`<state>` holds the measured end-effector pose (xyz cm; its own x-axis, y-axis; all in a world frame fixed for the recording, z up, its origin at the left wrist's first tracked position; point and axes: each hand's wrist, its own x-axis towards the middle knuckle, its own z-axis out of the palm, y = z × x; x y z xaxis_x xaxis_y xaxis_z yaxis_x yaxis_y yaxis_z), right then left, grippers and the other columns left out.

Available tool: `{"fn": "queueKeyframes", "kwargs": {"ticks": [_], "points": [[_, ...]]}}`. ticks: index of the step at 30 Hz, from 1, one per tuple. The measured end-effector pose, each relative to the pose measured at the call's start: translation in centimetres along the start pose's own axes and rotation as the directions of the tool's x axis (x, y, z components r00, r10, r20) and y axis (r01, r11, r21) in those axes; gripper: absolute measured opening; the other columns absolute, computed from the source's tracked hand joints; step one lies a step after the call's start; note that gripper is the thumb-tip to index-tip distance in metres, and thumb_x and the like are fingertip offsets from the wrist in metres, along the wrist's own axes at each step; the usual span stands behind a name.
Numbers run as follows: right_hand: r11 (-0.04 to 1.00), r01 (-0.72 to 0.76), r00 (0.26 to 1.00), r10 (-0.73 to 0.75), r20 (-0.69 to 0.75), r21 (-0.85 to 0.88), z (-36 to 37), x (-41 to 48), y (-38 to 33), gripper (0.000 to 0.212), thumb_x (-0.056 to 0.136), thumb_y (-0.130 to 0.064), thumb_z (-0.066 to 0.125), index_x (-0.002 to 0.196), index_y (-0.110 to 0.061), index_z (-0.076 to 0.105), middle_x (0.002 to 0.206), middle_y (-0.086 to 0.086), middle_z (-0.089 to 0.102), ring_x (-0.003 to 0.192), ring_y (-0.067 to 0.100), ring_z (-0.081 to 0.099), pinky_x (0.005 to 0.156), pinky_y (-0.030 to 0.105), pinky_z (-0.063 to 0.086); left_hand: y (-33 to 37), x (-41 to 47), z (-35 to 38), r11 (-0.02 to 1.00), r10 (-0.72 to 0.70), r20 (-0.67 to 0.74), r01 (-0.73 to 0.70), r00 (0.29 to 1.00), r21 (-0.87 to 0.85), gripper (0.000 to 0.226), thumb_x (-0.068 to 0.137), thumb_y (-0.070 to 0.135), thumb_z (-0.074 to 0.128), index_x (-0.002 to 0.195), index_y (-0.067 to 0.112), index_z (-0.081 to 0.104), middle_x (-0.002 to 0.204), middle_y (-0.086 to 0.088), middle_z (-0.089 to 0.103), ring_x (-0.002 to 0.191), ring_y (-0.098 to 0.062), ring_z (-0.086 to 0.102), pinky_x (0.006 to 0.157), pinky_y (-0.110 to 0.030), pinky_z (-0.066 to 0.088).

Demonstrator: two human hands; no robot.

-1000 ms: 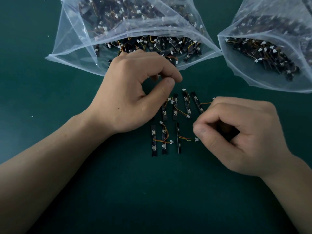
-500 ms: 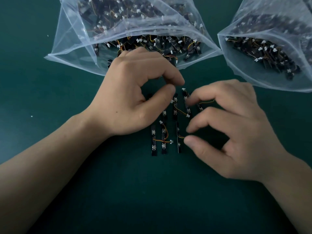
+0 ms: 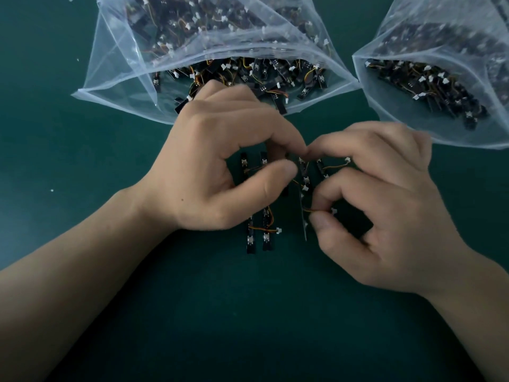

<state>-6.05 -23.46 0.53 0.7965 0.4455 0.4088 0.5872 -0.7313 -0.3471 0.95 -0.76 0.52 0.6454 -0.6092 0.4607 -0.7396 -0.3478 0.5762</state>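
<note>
Several small black circuit strips with orange wires and white plugs lie in two rows on the green mat point(image 3: 248, 312). My left hand point(image 3: 217, 172) curls over the upper row, its thumb and fingertips pinching a strip that they mostly hide. Two upper strips point(image 3: 244, 164) show inside the loop of its fingers. My right hand point(image 3: 385, 213) pinches the orange wire of a long strip point(image 3: 304, 216) between thumb and forefinger, and that strip stands tilted on its edge. Two lower strips point(image 3: 259, 237) lie flat between my hands.
Two clear plastic bags full of the same strips lie open at the back: a large bag point(image 3: 124, 64) behind my left hand and a second bag point(image 3: 413, 31) at the right. Small white specks dot the mat at the left.
My right hand moved up and left until its fingers met my left hand's fingers. It took hold of the lower-right strip's wire and tipped that strip on edge. The left hand hardly moved.
</note>
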Motion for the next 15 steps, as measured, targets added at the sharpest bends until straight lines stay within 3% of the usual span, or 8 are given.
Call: {"fn": "queueKeyframes", "kwargs": {"ticks": [4,6,9,13,15], "points": [[1.0,-0.008,1.0,0.009,-0.021,0.015,0.1,0.0,0.2,0.014,0.091,-0.025,0.065,0.082,-0.015,0.07,0.116,-0.001,0.069,0.117,0.019,0.054,0.102,0.031,0.026,0.5,0.0,0.3,0.992,0.116,0.079,-0.12,0.99,0.04,0.03,0.093,0.039,0.07,0.105,0.013,0.077,0.083,0.01,0.069,0.076,-0.019,0.059,0.079,-0.049,0.044],[0.999,-0.01,1.0,0.011,-0.014,0.037,0.2,0.0,0.1,0.015,0.093,-0.024,0.062,0.084,-0.015,0.069,0.112,-0.002,0.068,0.113,0.018,0.055,0.1,0.033,0.027,0.5,-0.1,0.5,0.988,0.144,0.093,-0.149,0.985,0.045,0.02,0.088,0.024,0.072,0.103,0.012,0.077,0.085,0.008,0.067,0.075,-0.022,0.058,0.076,-0.048,0.043],[0.998,-0.022,1.0,0.022,0.005,0.064,0.2,0.0,0.1,0.015,0.095,-0.024,0.057,0.086,-0.015,0.066,0.106,-0.004,0.066,0.106,0.017,0.057,0.095,0.037,0.031,0.3,-0.3,0.6,0.988,0.127,0.078,-0.133,0.989,0.078,0.022,0.073,0.005,0.067,0.091,0.012,0.076,0.082,0.004,0.069,0.074,-0.027,0.059,0.073,-0.048,0.043],[0.995,-0.04,0.999,0.038,0.018,0.096,0.2,-0.2,0.2,0.011,0.096,-0.02,0.052,0.093,-0.014,0.061,0.102,-0.005,0.066,0.095,0.018,0.059,0.092,0.04,0.033,0.2,-0.3,0.9,0.984,0.131,0.067,-0.138,0.989,0.111,0.006,0.089,0.014,0.072,0.088,0.013,0.077,0.084,0.0,0.07,0.075,-0.029,0.06,0.071,-0.051,0.044],[0.994,-0.045,0.999,0.047,-0.024,0.102,0.3,-0.3,0.3,0.01,0.098,-0.018,0.053,0.096,-0.013,0.062,0.099,-0.01,0.065,0.088,0.016,0.058,0.091,0.037,0.036,0.2,-0.2,1.1,0.983,0.134,0.039,-0.138,0.99,0.118,0.013,0.098,0.019,0.072,0.09,0.012,0.078,0.086,-0.001,0.071,0.076,-0.03,0.061,0.071,-0.051,0.045]]}}
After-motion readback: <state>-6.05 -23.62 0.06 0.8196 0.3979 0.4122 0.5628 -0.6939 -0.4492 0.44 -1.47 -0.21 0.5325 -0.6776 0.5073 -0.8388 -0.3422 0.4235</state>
